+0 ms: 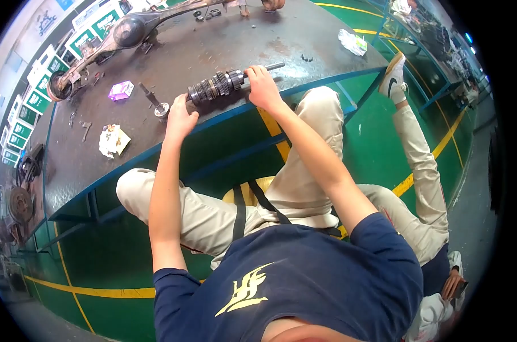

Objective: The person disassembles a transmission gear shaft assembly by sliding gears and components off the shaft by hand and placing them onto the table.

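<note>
A dark gear shaft [215,87] with several toothed gears lies near the front edge of the metal table [184,51]. My left hand [181,117] is closed at its left end, fingers bent round the end. My right hand [262,88] grips the thinner rod at its right end, and the rod's tip sticks out beyond the fingers. Just left of my left hand stands a stemmed metal part [150,95] with a round part [162,109] at its foot.
A rusty axle housing [130,31] spans the table's back. A purple box [121,90], crumpled paper [114,141] and a white-green packet [352,42] lie on the table. Another person's leg and shoe [393,80] extend at the right. Blue table legs stand below.
</note>
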